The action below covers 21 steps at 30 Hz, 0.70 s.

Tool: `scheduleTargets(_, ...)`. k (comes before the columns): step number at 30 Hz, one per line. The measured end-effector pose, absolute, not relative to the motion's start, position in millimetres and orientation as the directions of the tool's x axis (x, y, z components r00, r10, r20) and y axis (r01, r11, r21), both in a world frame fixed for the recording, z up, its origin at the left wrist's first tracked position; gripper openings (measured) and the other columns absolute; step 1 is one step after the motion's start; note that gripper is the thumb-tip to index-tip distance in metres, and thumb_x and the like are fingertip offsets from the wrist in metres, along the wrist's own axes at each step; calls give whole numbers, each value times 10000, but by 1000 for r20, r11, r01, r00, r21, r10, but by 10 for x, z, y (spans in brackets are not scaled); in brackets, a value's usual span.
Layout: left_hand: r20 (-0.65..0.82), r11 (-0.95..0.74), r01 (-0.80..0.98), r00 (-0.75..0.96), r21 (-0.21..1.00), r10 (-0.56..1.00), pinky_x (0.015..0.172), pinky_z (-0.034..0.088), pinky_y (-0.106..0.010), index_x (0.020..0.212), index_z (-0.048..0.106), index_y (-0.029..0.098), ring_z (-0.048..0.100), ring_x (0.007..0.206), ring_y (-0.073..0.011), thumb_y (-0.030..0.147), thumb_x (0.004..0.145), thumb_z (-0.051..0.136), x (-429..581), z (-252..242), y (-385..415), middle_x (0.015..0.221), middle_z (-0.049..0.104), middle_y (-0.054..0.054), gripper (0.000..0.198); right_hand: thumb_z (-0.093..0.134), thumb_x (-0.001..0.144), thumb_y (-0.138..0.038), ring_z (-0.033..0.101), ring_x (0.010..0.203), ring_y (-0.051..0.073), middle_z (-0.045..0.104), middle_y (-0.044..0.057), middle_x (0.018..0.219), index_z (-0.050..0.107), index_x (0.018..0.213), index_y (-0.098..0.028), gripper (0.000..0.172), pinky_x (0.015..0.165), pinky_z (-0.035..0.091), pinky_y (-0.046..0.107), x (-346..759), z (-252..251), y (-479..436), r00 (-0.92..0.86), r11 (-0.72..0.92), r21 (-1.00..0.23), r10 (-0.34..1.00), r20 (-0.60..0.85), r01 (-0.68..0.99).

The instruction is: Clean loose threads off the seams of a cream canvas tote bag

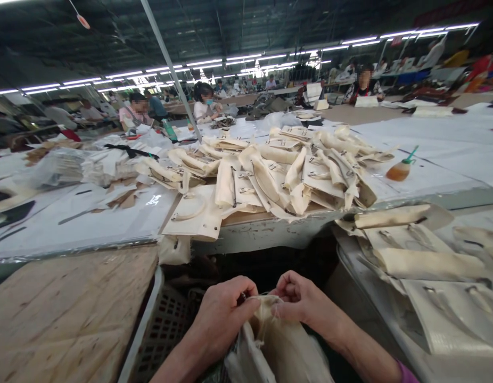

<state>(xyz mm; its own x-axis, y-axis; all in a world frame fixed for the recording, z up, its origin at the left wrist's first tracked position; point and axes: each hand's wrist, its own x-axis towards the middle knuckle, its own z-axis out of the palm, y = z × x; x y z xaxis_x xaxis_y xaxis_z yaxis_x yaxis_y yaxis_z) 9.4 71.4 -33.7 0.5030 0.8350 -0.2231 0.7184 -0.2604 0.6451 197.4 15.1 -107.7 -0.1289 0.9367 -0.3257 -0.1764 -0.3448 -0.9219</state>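
At the bottom centre both hands work close together over a cream fabric pouch (pixel 279 340) in my lap. My left hand (pixel 226 313) is closed, pinching the pouch's top edge, with a small dark thing at its fingertips that I cannot make out. My right hand (pixel 297 298) is also closed in a pinch on the pouch's top, where a thin cord loops. A large heap of similar cream pouches (pixel 286 173) lies on the table ahead. More flat pouches (pixel 414 250) are stacked at the right.
A bare wooden board (pixel 66 314) lies at the left, beside a plastic crate (pixel 154 330). An amber bottle with a green nozzle (pixel 400 170) stands on the white table. Other people sit at distant tables. A metal pole (pixel 170 66) slants upward.
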Motion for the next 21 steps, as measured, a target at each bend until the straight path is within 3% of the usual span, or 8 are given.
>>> scheduleTargets(2, -235, -253, 726, 498, 640, 835, 599, 311, -219, 697, 604, 197, 501, 627, -113, 220, 787, 559, 101, -325, 724, 649, 552, 68, 104, 709, 749, -425, 671, 746, 179, 704, 50, 855, 590, 871, -166, 310, 667, 521, 281, 2059, -1141, 174, -153, -385, -912, 918, -365, -137)
scheduleTargets(4, -245, -243, 730, 493, 639, 835, 601, 312, -220, 704, 608, 198, 501, 627, -115, 225, 787, 554, 100, -321, 731, 646, 546, 68, 102, 592, 839, -526, 690, 832, 242, 703, 92, 876, 630, 863, -157, 372, 720, 545, 355, 2156, -1243, 199, -68, -381, -922, 924, -376, -67)
scheduleTargets(7, -252, -231, 731, 486, 642, 836, 602, 313, -221, 703, 604, 199, 499, 624, -116, 229, 787, 551, 93, -333, 739, 644, 543, 69, 104, 636, 822, -449, 614, 1059, 302, 675, 119, 1017, 601, 932, -184, 290, 895, 493, 426, 2280, -1355, 217, 180, -306, -950, 940, -291, 60)
scheduleTargets(10, -251, -234, 727, 491, 646, 834, 609, 316, -221, 704, 603, 201, 502, 625, -117, 226, 789, 549, 101, -353, 748, 649, 550, 68, 104, 631, 841, -371, 605, 995, 249, 648, 73, 1048, 557, 1082, -218, 295, 924, 465, 395, 2304, -1246, 168, 288, -197, -966, 947, -143, 169)
scheduleTargets(12, -248, -241, 725, 497, 646, 831, 616, 321, -220, 707, 604, 203, 507, 628, -117, 225, 790, 552, 119, -364, 750, 656, 560, 68, 100, 587, 896, -333, 620, 837, 192, 646, 22, 936, 570, 1084, -243, 209, 809, 497, 333, 2246, -1070, 103, 204, -49, -958, 979, 10, 282)
scheduleTargets(14, -243, -248, 725, 500, 643, 831, 620, 324, -219, 712, 608, 206, 512, 628, -116, 226, 791, 558, 141, -375, 746, 661, 570, 68, 96, 558, 928, -242, 604, 801, 160, 622, 1, 886, 609, 968, -248, 65, 736, 484, 280, 2147, -907, 42, 32, 149, -893, 983, 180, 425)
scheduleTargets(17, -222, -268, 723, 505, 636, 834, 620, 324, -218, 719, 614, 210, 524, 637, -113, 220, 795, 558, 163, -393, 733, 668, 578, 70, 96, 525, 934, -135, 582, 799, 159, 604, 13, 888, 627, 915, -225, 137, 686, 458, 268, 2004, -821, 8, -102, 311, -755, 945, 312, 577)
scheduleTargets(21, -194, -290, 722, 506, 627, 840, 624, 330, -216, 726, 620, 214, 538, 648, -113, 208, 795, 556, 163, -410, 712, 673, 589, 70, 95, 504, 945, -120, 568, 753, 178, 618, 32, 848, 621, 887, -193, 150, 636, 428, 282, 1931, -872, 48, -131, 367, -573, 903, 410, 733)
